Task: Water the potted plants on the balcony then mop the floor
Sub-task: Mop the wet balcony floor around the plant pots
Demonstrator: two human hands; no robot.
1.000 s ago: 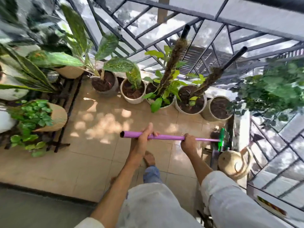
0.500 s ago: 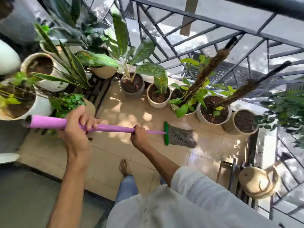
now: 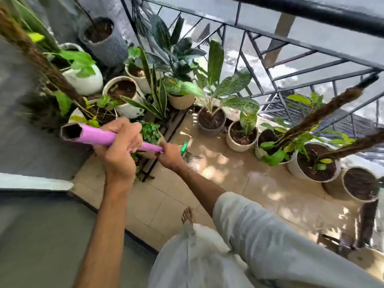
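Both hands, left hand (image 3: 119,151) and right hand (image 3: 169,155), grip the purple mop handle (image 3: 97,136); its head (mostly hidden) meets the wet tiled floor (image 3: 239,179) beside the potted plants (image 3: 212,119). Mopping step; next, likely sweeping across the remaining tiles.

Both arms reach forward and to the left. The left hand (image 3: 119,146) is nearer the body, its fingers curled over the mop handle (image 3: 97,136) close to the open end. The right hand (image 3: 169,155) grips the handle lower down, arm almost straight, grey sleeve at the elbow.
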